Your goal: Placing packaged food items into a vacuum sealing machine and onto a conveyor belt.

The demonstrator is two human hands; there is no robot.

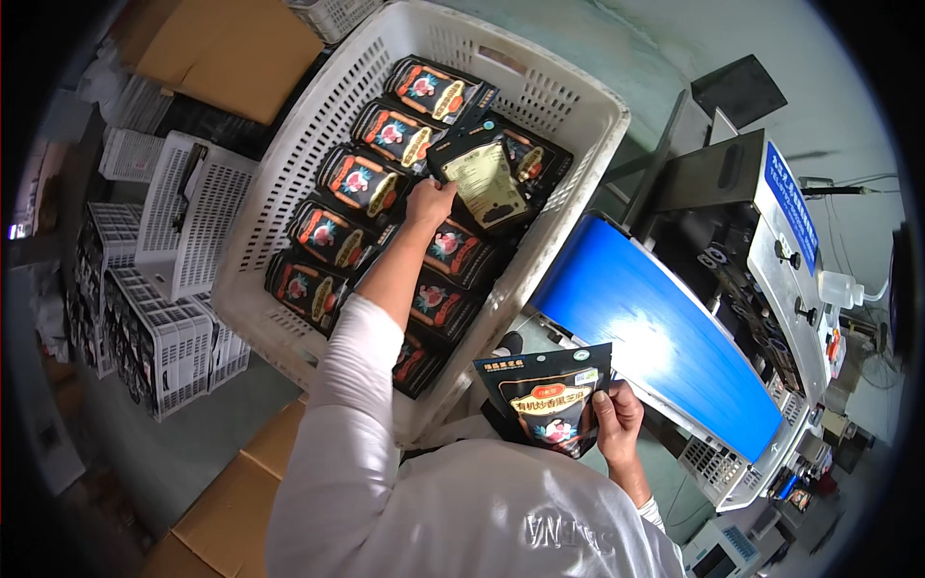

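Note:
Reaching into a large white plastic basket [260,226], my left hand [431,200] is closed on the near edge of a black pouch [487,183] with a pale yellow panel facing up. This pouch lies tilted over others at the right side of the basket. Rows of black pouches [358,180] with red and gold fronts lie around my left hand. Close to my body, my right hand [619,424] pinches the right side of another black pouch [554,405], thumb in front. Its printed front faces me and its top edge is uppermost.
A blue conveyor belt [655,332] runs beside the basket on the right, leading from a metal machine [723,197]. Stacked white crates [159,328] stand to the left. Cardboard boxes [226,53] lie at the upper left, and another cardboard box [231,491] sits below the basket.

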